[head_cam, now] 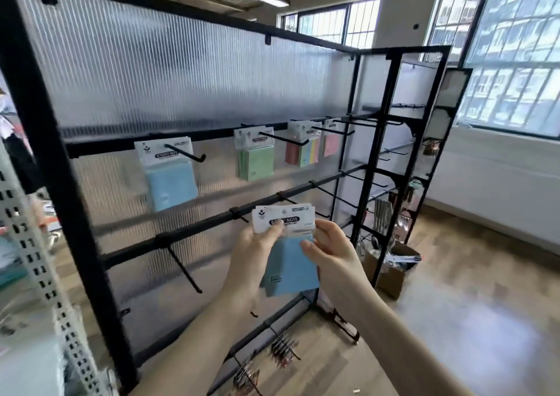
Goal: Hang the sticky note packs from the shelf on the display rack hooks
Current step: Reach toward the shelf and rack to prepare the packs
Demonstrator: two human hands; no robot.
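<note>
blue pack held before the rack
it is grasped by left hand and right hand together.

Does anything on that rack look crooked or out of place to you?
Slightly. The blue pack on the top rail hangs tilted, its bottom swung to the right, while the green pack beside it hangs straighter. Some hooks lie loose on the floor under the rack. Nothing looks torn or spilled.
</note>
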